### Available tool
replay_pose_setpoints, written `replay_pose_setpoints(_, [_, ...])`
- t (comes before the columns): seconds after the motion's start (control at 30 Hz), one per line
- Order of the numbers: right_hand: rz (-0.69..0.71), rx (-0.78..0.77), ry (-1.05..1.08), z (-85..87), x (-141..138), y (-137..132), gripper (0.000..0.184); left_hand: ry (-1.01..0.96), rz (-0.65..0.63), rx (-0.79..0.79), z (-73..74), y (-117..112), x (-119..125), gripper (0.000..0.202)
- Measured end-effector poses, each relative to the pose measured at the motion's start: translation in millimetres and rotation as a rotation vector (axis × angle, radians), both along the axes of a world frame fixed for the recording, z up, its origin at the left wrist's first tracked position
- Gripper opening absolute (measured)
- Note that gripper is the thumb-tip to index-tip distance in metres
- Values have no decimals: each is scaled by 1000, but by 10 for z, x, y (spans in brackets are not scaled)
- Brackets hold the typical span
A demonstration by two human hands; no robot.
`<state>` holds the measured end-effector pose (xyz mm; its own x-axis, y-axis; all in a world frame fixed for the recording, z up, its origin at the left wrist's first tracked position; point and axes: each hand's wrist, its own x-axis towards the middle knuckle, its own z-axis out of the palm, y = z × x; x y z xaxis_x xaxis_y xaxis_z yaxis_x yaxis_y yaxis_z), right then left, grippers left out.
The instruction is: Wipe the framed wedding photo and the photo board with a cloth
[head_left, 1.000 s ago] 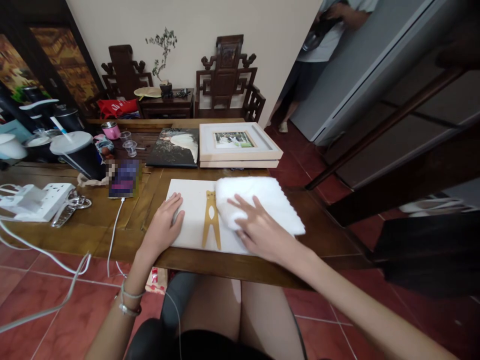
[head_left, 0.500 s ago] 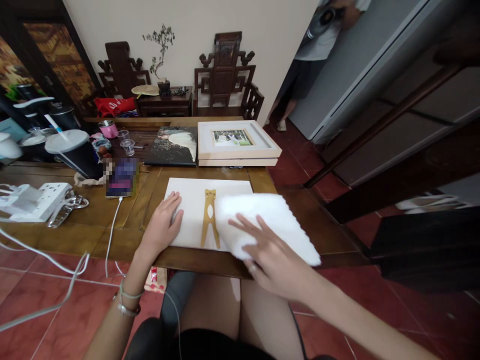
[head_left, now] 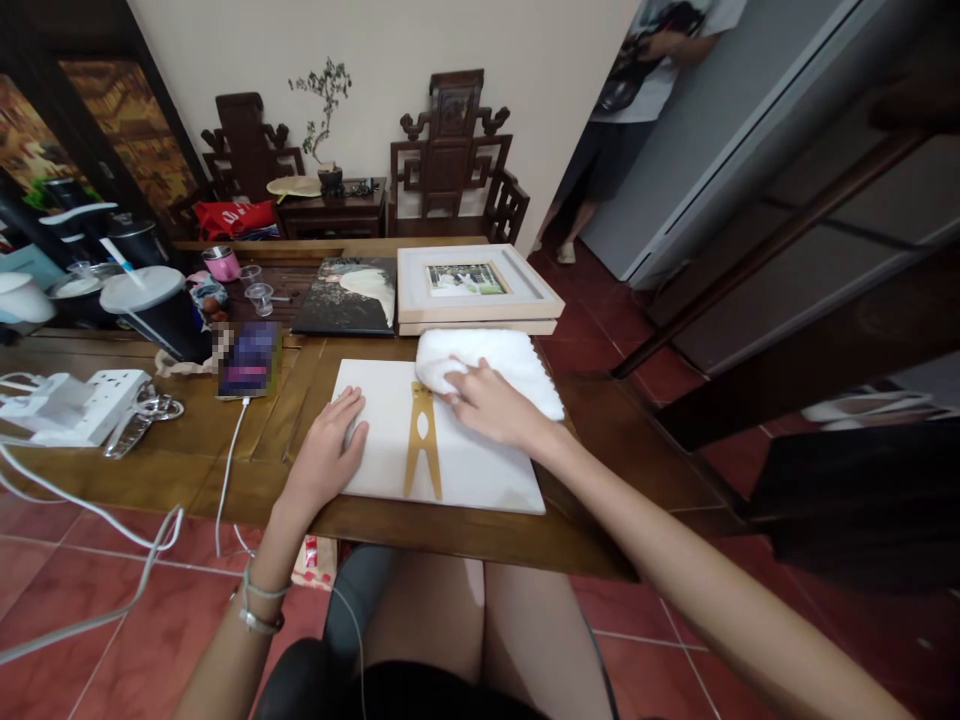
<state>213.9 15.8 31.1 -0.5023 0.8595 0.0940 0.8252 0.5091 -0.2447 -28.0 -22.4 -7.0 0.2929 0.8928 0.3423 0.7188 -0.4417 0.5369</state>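
A white rectangular panel [head_left: 480,470] lies flat at the table's front edge, with a gold-brown, two-legged flat piece [head_left: 423,450] on its face. My left hand [head_left: 328,440] rests on the panel's left edge, its fingers stretched out and the thumb apart. Over at the far right of the panel, my right hand [head_left: 491,400] presses into a folded white cloth [head_left: 510,355], fingers bent into it. The cloth covers the panel's upper right corner and touches the top end of the gold-brown piece.
Behind the panel lie a dark picture [head_left: 349,297] and stacked light-wood frames [head_left: 480,285]. To the left are a phone [head_left: 250,360] on a cable, a power strip [head_left: 82,405] and a lidded cup [head_left: 154,310] with a straw. A person [head_left: 637,90] stands beyond the table.
My right hand has slid the white cloth away from me, from the panel's lower right to its upper right corner. The panel's right part is uncovered. My left hand stays put.
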Motion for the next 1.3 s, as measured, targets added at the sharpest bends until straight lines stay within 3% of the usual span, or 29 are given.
replay_pose_setpoints(0.13, [97,45,28,-127,4,-556,18,-1,3,7,8,-6,3,40])
replay_pose_setpoints(0.27, [212,61,72,-142,42,-1189,16,3,11,0,6,-10,6,40])
replay_pose_setpoints(0.4, [309,56,88,-83,83,-1428,16,11,8,2,-11,-1,6,41])
replay_pose_setpoints(0.53, [240,59,104,-16,77,-1206,23,16,12,-4,-30,7,2,42])
replay_pose_setpoints(0.73, [77,33,67,73,-22,-451,26,10,6,-10,-7,-1,5,42])
replay_pose_setpoints(0.83, [5,-38,-2,220,-152,-149,27,5,-2,0,11,-3,8,41])
replay_pose_setpoints(0.97, [26,-77,-33,377,-433,43,27,3,4,11,-1,4,3,41])
replay_pose_setpoints(1.13, [66,-36,-17,203,-680,222,25,4,3,13,-24,12,-10,44])
replay_pose_setpoints(1.3, [-7,-31,-31,-42,-368,369,22,-3,-5,9,-11,3,-3,42])
